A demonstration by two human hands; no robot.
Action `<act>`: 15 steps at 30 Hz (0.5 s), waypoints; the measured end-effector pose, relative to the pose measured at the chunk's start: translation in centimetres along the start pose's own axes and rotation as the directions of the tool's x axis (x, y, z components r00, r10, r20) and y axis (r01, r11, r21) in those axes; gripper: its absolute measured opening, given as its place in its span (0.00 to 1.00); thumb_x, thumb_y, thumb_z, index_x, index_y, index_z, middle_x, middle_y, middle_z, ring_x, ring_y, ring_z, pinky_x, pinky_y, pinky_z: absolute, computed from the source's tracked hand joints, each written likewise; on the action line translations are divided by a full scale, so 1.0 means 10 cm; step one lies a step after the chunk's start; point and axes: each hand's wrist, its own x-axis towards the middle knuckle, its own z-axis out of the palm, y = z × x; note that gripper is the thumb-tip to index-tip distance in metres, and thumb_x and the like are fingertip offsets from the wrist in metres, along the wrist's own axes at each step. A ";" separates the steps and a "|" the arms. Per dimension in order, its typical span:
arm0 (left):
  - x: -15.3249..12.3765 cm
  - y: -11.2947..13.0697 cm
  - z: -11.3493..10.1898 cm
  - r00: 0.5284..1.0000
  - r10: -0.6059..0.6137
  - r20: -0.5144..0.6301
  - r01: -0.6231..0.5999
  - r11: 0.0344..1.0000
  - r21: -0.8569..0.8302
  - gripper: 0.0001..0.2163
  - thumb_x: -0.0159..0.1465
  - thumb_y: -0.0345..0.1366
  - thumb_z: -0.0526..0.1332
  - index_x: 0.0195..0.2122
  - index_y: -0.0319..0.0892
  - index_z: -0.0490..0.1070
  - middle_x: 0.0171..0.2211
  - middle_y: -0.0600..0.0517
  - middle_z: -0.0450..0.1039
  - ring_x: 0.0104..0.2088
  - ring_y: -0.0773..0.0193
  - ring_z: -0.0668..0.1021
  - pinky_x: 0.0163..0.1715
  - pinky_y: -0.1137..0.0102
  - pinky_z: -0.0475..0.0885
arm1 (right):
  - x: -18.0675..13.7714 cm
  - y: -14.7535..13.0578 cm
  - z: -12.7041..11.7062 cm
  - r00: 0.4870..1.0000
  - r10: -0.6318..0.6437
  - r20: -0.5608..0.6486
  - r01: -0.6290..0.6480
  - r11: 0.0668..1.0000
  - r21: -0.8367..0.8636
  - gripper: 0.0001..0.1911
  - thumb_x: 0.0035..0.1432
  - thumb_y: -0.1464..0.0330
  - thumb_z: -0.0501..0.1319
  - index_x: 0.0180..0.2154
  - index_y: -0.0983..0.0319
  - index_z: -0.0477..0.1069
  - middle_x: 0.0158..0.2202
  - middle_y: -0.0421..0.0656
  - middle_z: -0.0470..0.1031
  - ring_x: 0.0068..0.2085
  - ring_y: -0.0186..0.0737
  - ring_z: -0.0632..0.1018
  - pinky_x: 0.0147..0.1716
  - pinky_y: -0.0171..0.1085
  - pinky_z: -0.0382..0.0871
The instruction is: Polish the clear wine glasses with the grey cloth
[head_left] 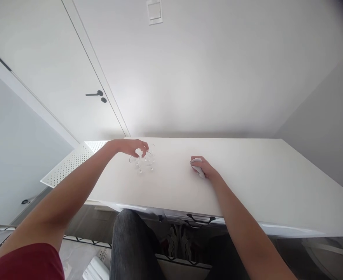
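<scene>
My left hand (134, 147) reaches down over a small group of clear stemmed glasses (148, 157) on the white tabletop (174, 182). Its thumb and fingers are curved and apart, close to the rims; whether they touch the glass I cannot make out. The glasses are see-through and faint against the white surface, with round rims and small feet showing. To the right, my right hand (204, 166) rests at the tabletop, closed around a crumpled white cloth (199, 167). Part of the cloth is hidden by the fingers.
A white perforated panel (69, 165) adjoins the table's left end. Black drawer handles (200, 219) stick out from the front edge by my knees. Behind stand a white wall with a light switch (154, 11) and a door with a dark handle (95, 93). A white object (96, 269) lies low at left.
</scene>
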 end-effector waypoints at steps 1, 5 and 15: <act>-0.02 0.01 0.01 1.000 0.004 0.005 -0.004 1.000 -0.001 0.10 0.63 0.37 0.64 0.44 0.47 0.80 0.65 0.49 0.68 0.51 0.58 0.77 0.43 0.71 0.71 | 0.01 0.01 0.00 1.000 -0.002 0.026 0.002 1.000 0.010 0.19 0.51 0.57 0.70 0.24 0.59 0.63 0.21 0.37 0.60 0.22 0.33 0.63 0.22 0.36 0.54; -0.05 0.08 0.04 1.000 0.009 0.029 -0.010 1.000 0.017 0.09 0.61 0.36 0.64 0.42 0.46 0.81 0.66 0.49 0.68 0.48 0.59 0.78 0.41 0.71 0.72 | 0.04 0.07 -0.02 0.999 -0.010 0.052 0.008 0.999 0.034 0.19 0.53 0.58 0.69 0.24 0.59 0.62 0.21 0.36 0.60 0.22 0.33 0.63 0.22 0.36 0.53; -0.05 0.22 0.09 0.999 0.034 0.001 -0.034 0.999 -0.002 0.11 0.60 0.30 0.60 0.41 0.46 0.79 0.68 0.51 0.65 0.47 0.61 0.78 0.35 0.72 0.71 | -0.02 0.00 0.01 0.999 -0.010 0.031 0.010 1.000 0.014 0.18 0.52 0.59 0.69 0.24 0.58 0.62 0.21 0.36 0.62 0.21 0.33 0.63 0.22 0.36 0.53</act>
